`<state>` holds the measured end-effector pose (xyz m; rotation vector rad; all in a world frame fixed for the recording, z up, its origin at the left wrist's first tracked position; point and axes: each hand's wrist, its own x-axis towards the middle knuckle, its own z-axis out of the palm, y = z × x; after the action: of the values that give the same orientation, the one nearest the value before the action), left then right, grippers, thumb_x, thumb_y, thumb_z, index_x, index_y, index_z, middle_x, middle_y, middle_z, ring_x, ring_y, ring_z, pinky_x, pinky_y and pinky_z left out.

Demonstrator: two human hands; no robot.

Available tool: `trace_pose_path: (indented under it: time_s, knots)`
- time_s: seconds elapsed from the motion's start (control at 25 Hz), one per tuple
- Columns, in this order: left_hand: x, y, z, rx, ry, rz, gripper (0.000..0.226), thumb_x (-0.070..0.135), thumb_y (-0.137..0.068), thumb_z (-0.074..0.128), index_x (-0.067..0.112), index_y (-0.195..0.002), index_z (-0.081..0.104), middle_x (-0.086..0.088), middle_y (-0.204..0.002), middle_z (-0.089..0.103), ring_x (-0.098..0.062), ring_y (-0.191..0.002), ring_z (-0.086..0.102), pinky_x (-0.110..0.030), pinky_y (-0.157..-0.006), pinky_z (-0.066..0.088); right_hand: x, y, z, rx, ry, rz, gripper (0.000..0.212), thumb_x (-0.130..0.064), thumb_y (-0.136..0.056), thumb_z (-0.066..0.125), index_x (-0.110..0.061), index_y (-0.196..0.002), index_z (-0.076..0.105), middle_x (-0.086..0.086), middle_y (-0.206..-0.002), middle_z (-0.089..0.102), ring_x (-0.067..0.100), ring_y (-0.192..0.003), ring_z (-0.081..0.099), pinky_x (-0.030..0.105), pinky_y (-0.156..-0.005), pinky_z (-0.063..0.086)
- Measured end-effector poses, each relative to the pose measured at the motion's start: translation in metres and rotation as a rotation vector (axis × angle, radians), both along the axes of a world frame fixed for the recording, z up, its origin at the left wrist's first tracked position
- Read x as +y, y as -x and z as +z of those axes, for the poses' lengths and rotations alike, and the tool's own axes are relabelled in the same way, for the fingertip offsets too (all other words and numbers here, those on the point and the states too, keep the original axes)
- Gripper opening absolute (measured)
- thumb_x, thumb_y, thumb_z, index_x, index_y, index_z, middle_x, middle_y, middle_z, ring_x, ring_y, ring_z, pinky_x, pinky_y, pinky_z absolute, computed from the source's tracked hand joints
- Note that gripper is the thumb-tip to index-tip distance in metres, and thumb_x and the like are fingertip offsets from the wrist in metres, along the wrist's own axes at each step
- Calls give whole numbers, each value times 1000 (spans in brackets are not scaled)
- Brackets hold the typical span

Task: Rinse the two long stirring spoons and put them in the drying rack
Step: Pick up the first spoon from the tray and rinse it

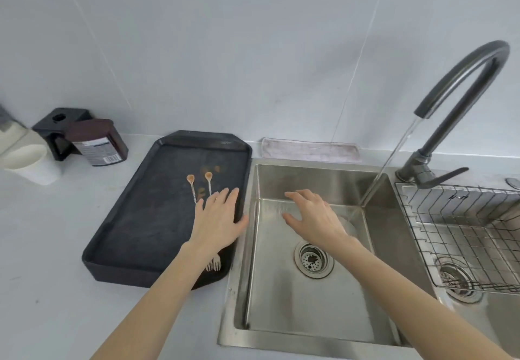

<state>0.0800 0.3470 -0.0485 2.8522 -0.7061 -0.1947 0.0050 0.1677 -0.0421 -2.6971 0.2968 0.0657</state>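
Observation:
Two long stirring spoons lie side by side on a black tray (135,227), bowls stained brown and pointing away from me: the left spoon (191,184) and the right spoon (208,180). My left hand (218,219) hovers flat and open over the tray, its fingertips covering the lower parts of both twisted handles. My right hand (312,216) is spread open over the steel sink (295,312), holding nothing. Water runs from the dark faucet (461,78) into the sink's far right corner. The wire drying rack (461,227) sits in the right basin.
Small forks (213,264) lie at the tray's near end, partly under my left forearm. A folded cloth (309,150) lies behind the sink. At the far left of the counter stand a dark bottle (97,141), a black holder (60,123) and a white container (25,154).

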Motion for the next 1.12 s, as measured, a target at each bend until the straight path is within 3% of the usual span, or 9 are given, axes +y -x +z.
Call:
trace_pose_path:
  time_s: [0.24, 0.56, 0.76, 0.92, 1.12]
  knots:
    - [39, -24, -16, 50, 5, 95, 53, 42, -89, 45, 17, -135, 35, -4, -137, 47, -24, -123, 46, -42, -100, 38, 53, -41, -10, 23, -48, 51, 40, -28, -91, 46, -14, -129, 46, 9, -123, 54, 26, -116, 49, 37, -91, 44]
    - [48, -33, -49, 61, -23, 181, 34, 44, -86, 50, 16, -104, 57, -3, -108, 59, -21, -103, 53, -35, -84, 42, 93, -92, -30, 133, -79, 73, 28, -23, -90, 46, -12, -111, 59, 8, -111, 62, 29, -100, 58, 38, -81, 52]
    - [45, -33, -63, 110, 18, 245, 35, 44, -86, 50, 12, -95, 59, -5, -100, 62, -22, -93, 58, -33, -76, 44, 112, -115, -50, 219, -86, 37, 22, -22, -86, 48, -7, -91, 63, 11, -95, 67, 31, -87, 61, 31, -64, 44]
    - [43, -37, -70, 194, 25, 329, 37, 46, -86, 50, 12, -96, 62, -5, -99, 66, -24, -89, 63, -31, -68, 44, 121, -129, -62, 309, -40, 0, 24, -28, -83, 54, -6, -90, 62, 11, -84, 63, 32, -84, 61, 30, -62, 41]
    - [42, -40, -76, 258, -13, 341, 33, 44, -86, 51, 15, -95, 64, -6, -96, 69, -26, -89, 64, -30, -66, 42, 125, -137, -66, 319, 103, 30, 23, -32, -83, 58, -9, -80, 52, 4, -73, 49, 26, -71, 48, 30, -63, 38]
